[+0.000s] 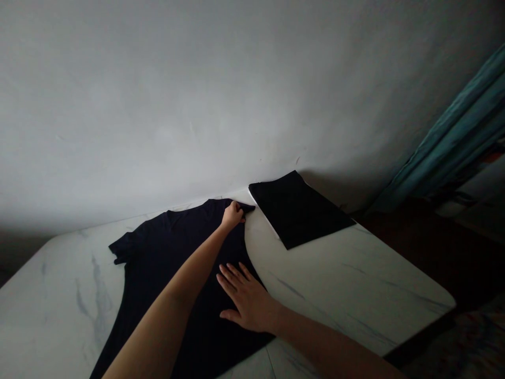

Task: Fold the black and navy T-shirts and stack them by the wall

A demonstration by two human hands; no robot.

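Note:
A dark navy short-sleeved T-shirt (169,247) lies spread on a white marbled table (315,284), its neckline toward the wall. My left hand (233,215) reaches across it with closed fingers, pinching the fabric by the right-hand sleeve. Lower down, my right hand (248,302) rests flat on the shirt near its right edge, fingers spread. The left forearm covers part of the shirt's middle. The shirt's lower end runs out of the picture at the bottom.
A flat black folded piece or sheet (300,210) with a pale edge lies at the table's back, right of the shirt. Behind the table rises a plain grey-white wall (197,105). A teal curtain (450,126) hangs at the right, above a dark floor.

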